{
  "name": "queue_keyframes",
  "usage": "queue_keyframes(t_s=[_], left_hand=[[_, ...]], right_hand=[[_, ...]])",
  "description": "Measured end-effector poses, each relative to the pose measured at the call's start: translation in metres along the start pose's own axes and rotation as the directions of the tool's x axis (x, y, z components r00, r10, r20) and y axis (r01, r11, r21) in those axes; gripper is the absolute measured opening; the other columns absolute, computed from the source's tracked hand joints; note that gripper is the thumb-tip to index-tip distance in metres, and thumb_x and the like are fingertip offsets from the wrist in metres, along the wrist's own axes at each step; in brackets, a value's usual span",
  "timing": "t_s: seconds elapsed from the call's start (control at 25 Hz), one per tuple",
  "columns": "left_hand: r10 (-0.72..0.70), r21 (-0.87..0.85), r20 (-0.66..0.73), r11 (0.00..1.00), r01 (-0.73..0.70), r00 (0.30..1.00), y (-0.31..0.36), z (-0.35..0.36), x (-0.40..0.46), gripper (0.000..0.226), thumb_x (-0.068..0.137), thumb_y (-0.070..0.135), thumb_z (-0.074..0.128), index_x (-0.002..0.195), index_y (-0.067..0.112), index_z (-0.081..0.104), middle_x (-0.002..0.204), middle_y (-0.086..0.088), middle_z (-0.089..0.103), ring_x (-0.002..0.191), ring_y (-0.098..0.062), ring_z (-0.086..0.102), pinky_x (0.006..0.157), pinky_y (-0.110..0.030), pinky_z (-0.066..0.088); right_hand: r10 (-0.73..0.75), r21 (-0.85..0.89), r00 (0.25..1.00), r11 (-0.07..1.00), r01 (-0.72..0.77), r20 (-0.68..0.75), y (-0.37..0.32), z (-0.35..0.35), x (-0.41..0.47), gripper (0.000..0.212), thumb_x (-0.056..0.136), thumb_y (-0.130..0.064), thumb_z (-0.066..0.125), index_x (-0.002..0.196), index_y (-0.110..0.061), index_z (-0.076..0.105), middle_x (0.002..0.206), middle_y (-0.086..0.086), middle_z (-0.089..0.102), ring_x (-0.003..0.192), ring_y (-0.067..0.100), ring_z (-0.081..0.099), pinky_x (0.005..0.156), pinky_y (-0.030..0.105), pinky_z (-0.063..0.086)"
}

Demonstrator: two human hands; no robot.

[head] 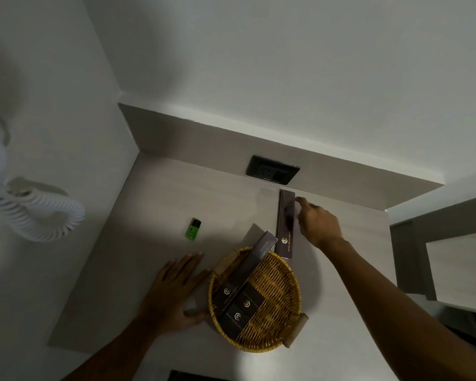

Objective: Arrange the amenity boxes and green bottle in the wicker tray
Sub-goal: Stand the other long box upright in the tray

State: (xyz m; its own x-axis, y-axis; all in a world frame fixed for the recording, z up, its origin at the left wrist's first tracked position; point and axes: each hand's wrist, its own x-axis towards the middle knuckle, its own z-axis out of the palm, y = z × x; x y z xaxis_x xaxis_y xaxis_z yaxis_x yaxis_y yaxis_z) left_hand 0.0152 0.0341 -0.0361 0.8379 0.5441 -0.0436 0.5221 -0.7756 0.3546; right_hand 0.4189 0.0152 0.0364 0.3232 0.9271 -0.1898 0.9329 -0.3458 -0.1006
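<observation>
The left hand (173, 292) lies flat and open beside the wicker tray (275, 323) of dark boxes (238, 301), the right hand (318, 225) touches a long box (285, 221) near the tabletop's back edge with loose fingers, the green bottle (193, 229) lies toward the left edge, and the gold writing is too small to read.

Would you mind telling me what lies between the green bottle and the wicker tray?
Head view: bare countertop separates green bottle from wicker tray.

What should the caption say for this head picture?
Right hand reaches a dark box by the wicker tray; green bottle waits.
</observation>
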Motion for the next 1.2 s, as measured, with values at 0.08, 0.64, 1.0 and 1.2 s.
queue_keyframes(t_s=[0.08, 0.64, 1.0, 1.2], left_hand=[[-0.012, -0.01, -0.008, 1.0, 0.012, 1.0, 0.0, 0.0, 0.0, 0.098, 0.07, 0.081, 0.064, 0.15, 0.028, 0.043, 0.165, -0.009, 0.027, 0.149, -0.029, 0.03, 0.116, -0.048, 0.024], [-0.022, 0.047, 0.035, 0.999, 0.02, 0.999, 0.001, -0.002, 0.002, 0.092, 0.079, 0.081, 0.055, 0.152, 0.026, 0.043, 0.167, -0.01, 0.021, 0.153, -0.03, 0.023, 0.12, -0.049, 0.018], [-0.002, 0.066, 0.015, 0.998, 0.001, 1.0, -0.006, 0.008, 0.001, 0.093, 0.081, 0.084, 0.046, 0.154, 0.028, 0.038, 0.169, -0.009, 0.016, 0.155, -0.029, 0.016, 0.121, -0.048, 0.011], [-0.007, 0.074, -0.003, 0.997, 0.007, 1.0, -0.006, 0.008, 0.0, 0.095, 0.08, 0.085, 0.047, 0.155, 0.029, 0.033, 0.17, -0.008, 0.013, 0.156, -0.028, 0.013, 0.121, -0.049, 0.014]], right_hand=[[-0.23, -0.152, 0.97, 0.959, 0.241, 0.084, -0.008, 0.0, 0.004, 0.076, 0.079, -0.015, 0.072, 0.142, -0.023, 0.03, 0.143, 0.016, 0.041, 0.122, 0.035, 0.046, 0.094, 0.049, 0.047], [-0.304, -0.189, 0.942, 0.942, 0.276, -0.139, 0.029, -0.042, -0.101, 0.052, 0.079, 0.001, 0.064, 0.115, -0.036, 0.057, 0.104, -0.001, 0.058, 0.09, 0.022, 0.051, 0.081, 0.043, 0.031], [0.031, 0.104, 0.983, 0.993, -0.051, 0.181, 0.053, 0.005, -0.108, 0.058, 0.079, 0.006, 0.065, 0.132, -0.01, 0.049, 0.139, 0.017, 0.044, 0.116, 0.035, 0.047, 0.096, 0.046, 0.047], [-0.21, -0.003, 0.977, 0.978, 0.21, 0.026, 0.034, -0.024, -0.107, 0.053, 0.075, -0.007, 0.075, 0.122, -0.024, 0.059, 0.124, 0.004, 0.06, 0.113, 0.029, 0.049, 0.084, 0.043, 0.038]])
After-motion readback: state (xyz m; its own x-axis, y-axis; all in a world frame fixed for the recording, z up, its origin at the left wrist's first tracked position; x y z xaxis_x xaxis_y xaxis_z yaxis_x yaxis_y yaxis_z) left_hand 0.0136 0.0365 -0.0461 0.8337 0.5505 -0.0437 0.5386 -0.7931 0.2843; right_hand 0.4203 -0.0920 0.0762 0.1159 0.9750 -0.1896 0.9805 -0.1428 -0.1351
